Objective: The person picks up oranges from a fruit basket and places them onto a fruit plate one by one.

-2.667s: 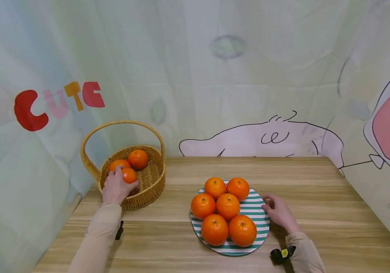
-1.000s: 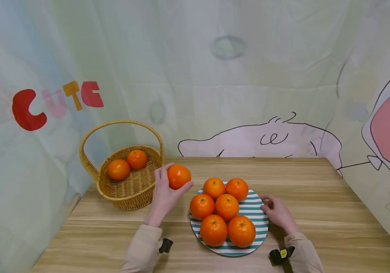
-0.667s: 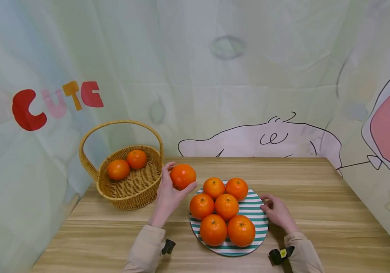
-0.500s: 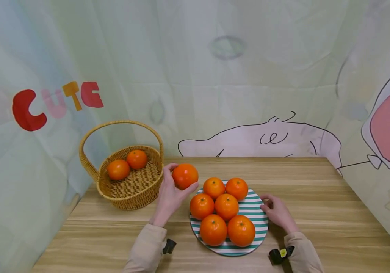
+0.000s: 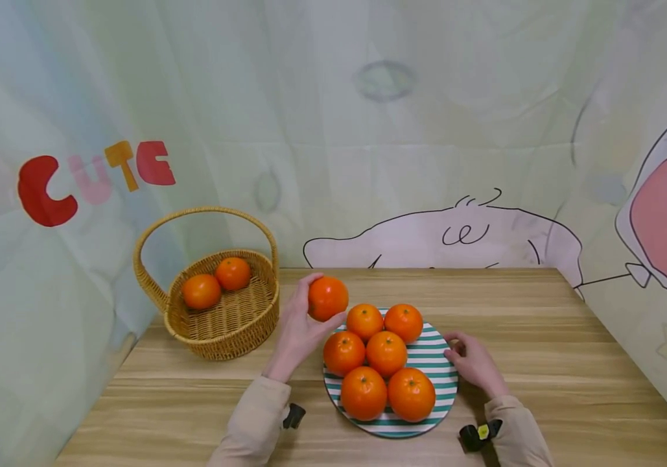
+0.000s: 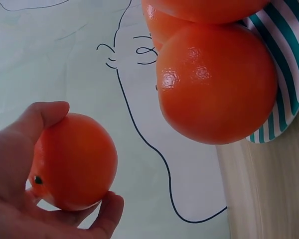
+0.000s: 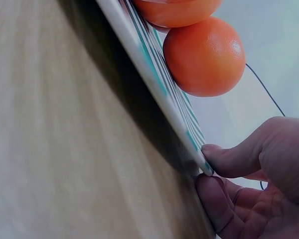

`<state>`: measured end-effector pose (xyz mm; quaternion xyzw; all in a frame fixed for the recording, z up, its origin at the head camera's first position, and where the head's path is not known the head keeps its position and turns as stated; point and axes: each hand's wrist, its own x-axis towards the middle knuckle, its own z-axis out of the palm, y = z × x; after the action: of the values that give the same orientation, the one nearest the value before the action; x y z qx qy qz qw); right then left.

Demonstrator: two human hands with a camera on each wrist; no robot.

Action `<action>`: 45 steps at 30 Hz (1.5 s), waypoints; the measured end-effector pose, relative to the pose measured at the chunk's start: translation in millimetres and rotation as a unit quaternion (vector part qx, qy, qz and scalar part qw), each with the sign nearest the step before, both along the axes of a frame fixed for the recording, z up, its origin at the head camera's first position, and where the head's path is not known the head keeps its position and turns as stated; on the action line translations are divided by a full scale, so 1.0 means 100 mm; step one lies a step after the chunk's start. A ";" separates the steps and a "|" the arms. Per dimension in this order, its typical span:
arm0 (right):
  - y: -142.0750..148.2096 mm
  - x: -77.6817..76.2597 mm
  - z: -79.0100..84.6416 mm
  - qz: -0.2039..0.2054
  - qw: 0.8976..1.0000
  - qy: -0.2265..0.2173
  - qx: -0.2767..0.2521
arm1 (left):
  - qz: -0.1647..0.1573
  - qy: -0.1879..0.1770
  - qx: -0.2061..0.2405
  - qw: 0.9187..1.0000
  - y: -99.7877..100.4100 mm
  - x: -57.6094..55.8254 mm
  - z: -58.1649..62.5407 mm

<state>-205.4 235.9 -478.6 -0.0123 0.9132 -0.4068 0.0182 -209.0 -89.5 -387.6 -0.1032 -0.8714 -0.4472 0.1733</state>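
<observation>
Between its thumb and fingers my left hand (image 5: 301,324) holds an orange (image 5: 328,298) up in the air, just left of the plate's far side. The left wrist view shows the thumb and fingertips round this orange (image 6: 77,162), a dark stem spot facing the palm. My right hand (image 5: 473,362) pinches the right rim of the round green-and-white striped plate (image 5: 435,370), thumb on top and fingers beneath, as the right wrist view of the plate edge (image 7: 154,89) shows. Several oranges (image 5: 387,354) sit on the plate, filling its left and middle; its right side shows bare stripes.
A wicker basket (image 5: 234,344) with a tall arched handle stands at the table's back left, two oranges (image 5: 201,291) inside. The wooden table (image 5: 543,350) ends at a printed curtain (image 5: 333,130) behind. A small black camera (image 5: 473,438) sits at the right wrist.
My left hand has taken an orange out of the basket and carried it right, close to the plate. Lately it has drifted slightly further right. My right hand keeps its place at the rim.
</observation>
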 end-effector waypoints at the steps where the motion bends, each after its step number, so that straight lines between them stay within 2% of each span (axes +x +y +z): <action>1: 0.00 0.00 0.00 0.000 1.000 -0.001 0.000 | -0.007 0.004 0.001 1.000 0.01 -0.01 0.00; 5: 0.00 0.00 0.01 0.000 1.000 -0.004 0.001 | -0.032 0.004 0.002 0.999 0.05 -0.03 0.03; 17: 0.00 0.00 -0.01 -0.002 1.000 0.005 0.000 | -0.049 -0.028 -0.038 0.998 0.23 -0.07 0.11; 31: 0.01 -0.01 -0.02 -0.003 1.000 0.007 0.002 | -0.085 -0.057 -0.028 0.994 0.42 -0.08 0.14; 37: 0.00 -0.01 -0.02 -0.004 1.000 0.007 0.000 | -0.110 -0.070 -0.051 0.990 0.51 -0.08 0.18; 45: 0.00 0.00 -0.01 -0.004 1.000 -0.004 -0.006 | -0.156 -0.085 -0.098 0.979 0.64 -0.12 0.27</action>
<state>-205.6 236.2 -479.8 -0.0070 0.9108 -0.4124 0.0201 -220.6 -25.2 -360.8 -0.2158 -0.8956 -0.3888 0.0157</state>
